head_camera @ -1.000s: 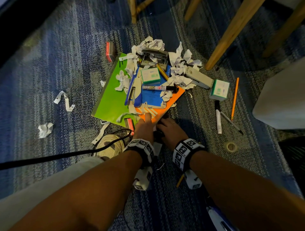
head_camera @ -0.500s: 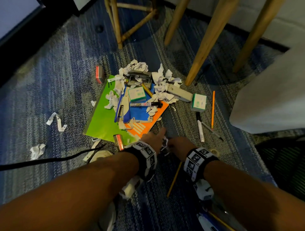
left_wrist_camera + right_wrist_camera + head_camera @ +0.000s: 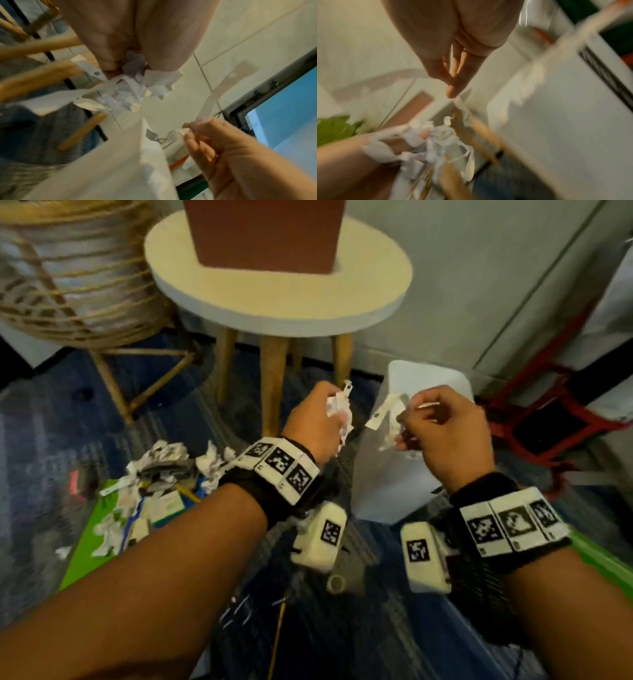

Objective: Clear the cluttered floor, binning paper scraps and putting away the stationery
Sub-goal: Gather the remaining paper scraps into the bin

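Observation:
My left hand is raised off the floor and grips a wad of crumpled paper scraps; the left wrist view shows the scraps bunched under its fingers. My right hand pinches a white paper strip, held over the white bin; that strip also shows in the left wrist view. In the right wrist view the strip hangs from my fingertips. On the floor at left lies the pile of paper scraps and stationery on a green folder.
A round white stool with wooden legs stands behind my hands, with a brown box on it. A wicker chair stands at far left. A red frame stands at right. A tape roll and a pencil lie on the blue carpet.
Both hands have lifted from the floor with paper scraps and moved up and right to the white bin. My head has turned up from the pile toward the stool.

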Demonstrator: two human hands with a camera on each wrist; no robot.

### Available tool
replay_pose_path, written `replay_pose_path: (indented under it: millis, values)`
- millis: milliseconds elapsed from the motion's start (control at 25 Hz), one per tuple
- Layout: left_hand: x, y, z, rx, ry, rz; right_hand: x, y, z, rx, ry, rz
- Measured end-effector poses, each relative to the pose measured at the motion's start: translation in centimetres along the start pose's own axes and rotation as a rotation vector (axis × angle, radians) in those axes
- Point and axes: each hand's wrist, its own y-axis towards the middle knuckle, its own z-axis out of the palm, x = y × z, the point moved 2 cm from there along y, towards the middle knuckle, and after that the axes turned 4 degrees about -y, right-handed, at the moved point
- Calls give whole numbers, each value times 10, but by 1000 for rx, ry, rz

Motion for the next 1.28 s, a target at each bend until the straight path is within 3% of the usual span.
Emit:
replay_pose_path:
  millis: [80, 160, 280, 320, 480, 600, 680, 800, 880, 1120, 1280]
  values:
    - [-41, 18, 15, -29, -90, 92, -3, 20, -30, -153, 66, -32]
    - [-71, 33, 32, -51, -140, 153, -19, 32, -48, -204, -34, -37]
    - [-95, 47, 58, -79, -177, 184, -44, 26, -49, 48, -476, 5]
    - [-98, 49, 68, -83, -177, 196, -47, 23, -51, 70, -497, 24]
    - [-93, 50, 102, -97, -74, 194, -43, 24, -78, -208, -269, 98]
    - [-75, 47, 122, -35, 55, 212, -43, 23, -90, -256, -212, 105]
    - [-66, 49, 130, 63, 283, 206, -47, 21, -92, -247, -187, 116]
    - [-59, 57, 129, 245, 670, 170, -55, 23, -92, -237, -181, 135]
    - [-62, 62, 125, 303, 733, 201, -58, 23, -89, -213, -179, 138]
    - [-82, 52, 103, 349, 554, 349, -41, 16, -76, -158, -149, 76]
    - [-80, 24, 49, 287, 525, 411, -23, -11, -33, -4, -151, -132]
